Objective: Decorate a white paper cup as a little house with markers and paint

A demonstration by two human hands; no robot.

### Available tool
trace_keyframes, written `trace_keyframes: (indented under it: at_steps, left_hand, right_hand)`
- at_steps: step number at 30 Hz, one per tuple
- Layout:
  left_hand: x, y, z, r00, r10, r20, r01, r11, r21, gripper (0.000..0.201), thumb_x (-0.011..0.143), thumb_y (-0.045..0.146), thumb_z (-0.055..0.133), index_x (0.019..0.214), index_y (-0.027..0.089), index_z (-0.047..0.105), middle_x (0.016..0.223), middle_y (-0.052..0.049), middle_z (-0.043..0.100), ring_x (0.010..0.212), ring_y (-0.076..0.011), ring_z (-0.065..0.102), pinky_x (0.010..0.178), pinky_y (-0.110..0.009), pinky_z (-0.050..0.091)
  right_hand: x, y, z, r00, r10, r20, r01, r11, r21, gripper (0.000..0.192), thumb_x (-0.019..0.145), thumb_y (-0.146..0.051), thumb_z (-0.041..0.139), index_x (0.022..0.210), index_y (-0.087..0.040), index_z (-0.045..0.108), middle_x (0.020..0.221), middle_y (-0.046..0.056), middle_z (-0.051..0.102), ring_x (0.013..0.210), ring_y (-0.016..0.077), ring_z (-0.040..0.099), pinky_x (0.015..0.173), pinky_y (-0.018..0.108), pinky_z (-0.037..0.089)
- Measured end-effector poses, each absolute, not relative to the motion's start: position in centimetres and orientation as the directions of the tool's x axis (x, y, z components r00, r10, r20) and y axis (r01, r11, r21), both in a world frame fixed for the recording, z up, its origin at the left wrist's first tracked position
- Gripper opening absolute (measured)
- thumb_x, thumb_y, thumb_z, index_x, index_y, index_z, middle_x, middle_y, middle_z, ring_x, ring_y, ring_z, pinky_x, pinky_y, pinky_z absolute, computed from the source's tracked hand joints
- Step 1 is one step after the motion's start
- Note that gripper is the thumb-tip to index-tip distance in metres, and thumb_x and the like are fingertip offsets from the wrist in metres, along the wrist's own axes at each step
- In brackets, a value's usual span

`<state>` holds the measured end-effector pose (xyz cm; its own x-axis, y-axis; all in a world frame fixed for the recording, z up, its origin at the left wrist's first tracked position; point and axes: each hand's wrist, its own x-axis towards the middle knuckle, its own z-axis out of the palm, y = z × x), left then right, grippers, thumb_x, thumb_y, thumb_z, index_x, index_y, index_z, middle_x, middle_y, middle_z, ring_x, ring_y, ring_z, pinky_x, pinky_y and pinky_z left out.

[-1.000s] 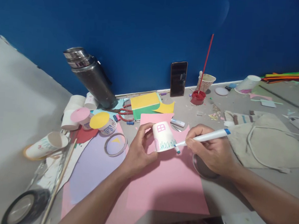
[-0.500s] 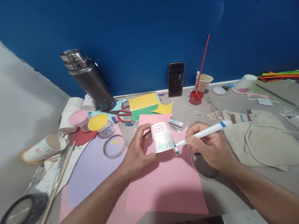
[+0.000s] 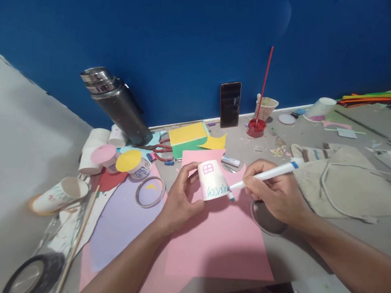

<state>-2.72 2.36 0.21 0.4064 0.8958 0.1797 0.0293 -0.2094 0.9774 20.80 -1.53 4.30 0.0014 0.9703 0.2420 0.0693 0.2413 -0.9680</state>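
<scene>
My left hand (image 3: 182,196) grips a small white paper cup (image 3: 213,183), turned upside down and slightly tilted. A pink window is drawn on the cup, and teal zigzag strokes run along its lower rim. In my right hand (image 3: 269,186) is a white marker with a blue band (image 3: 268,174), pinched between thumb and fingers. The marker's tip meets the cup's right side near the rim. Just under that spot shows a small teal-ended piece (image 3: 232,197), partly hidden. Beneath both hands lies a sheet of pink paper (image 3: 223,241).
Left are decorated cups (image 3: 60,193), a lilac sheet (image 3: 120,230), a tape ring (image 3: 150,191), black tape (image 3: 30,275) and a wooden stick (image 3: 77,241). A flask (image 3: 118,106) and phone (image 3: 230,104) lean on the blue wall. Right lies a cloth bag (image 3: 348,187).
The marker's tip has shifted slightly up along the cup's right side. My left hand keeps the cup in nearly the same place, and the view has moved a little.
</scene>
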Motion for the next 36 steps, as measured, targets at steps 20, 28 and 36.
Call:
trace_keyframes:
  at_steps: [20,28,36]
  left_hand:
    - [-3.0,2.0,1.6,0.577,0.812,0.086,-0.188,0.029,0.982,0.089,0.074,0.028,0.093,0.15,0.033,0.049,0.163,-0.01,0.047,0.153,-0.0369,0.044,0.123,-0.05,0.043]
    - [-3.4,2.2,1.6,0.533,0.844,0.061,0.107,-0.138,0.985,0.084,0.073,0.03,0.092,0.147,0.031,0.053,0.155,-0.011,0.051,0.147,-0.0372,0.05,0.126,-0.053,0.04]
    - [-3.0,2.2,2.1,0.392,0.913,0.117,0.16,-0.192,0.968,0.074,0.069,0.032,0.09,0.135,0.028,0.056,0.144,-0.011,0.054,0.138,-0.0354,0.053,0.117,-0.053,0.047]
  right_hand:
    - [22.1,-0.4,2.2,-0.248,0.926,0.284,0.538,0.375,-0.754,0.089,0.071,-0.053,0.093,0.148,-0.026,0.057,0.14,0.015,0.069,0.119,0.0356,0.07,0.098,0.05,0.06]
    - [22.2,-0.5,2.0,-0.33,0.878,0.348,0.573,0.479,-0.665,0.08,0.079,-0.046,0.089,0.149,-0.026,0.056,0.135,0.015,0.071,0.114,0.0339,0.071,0.091,0.048,0.062]
    - [22.2,-2.1,3.6,-0.297,0.707,0.642,0.315,0.707,-0.634,0.028,0.1,-0.017,0.063,0.124,-0.025,0.074,0.089,0.004,0.08,0.078,0.0216,0.072,0.078,0.039,0.057]
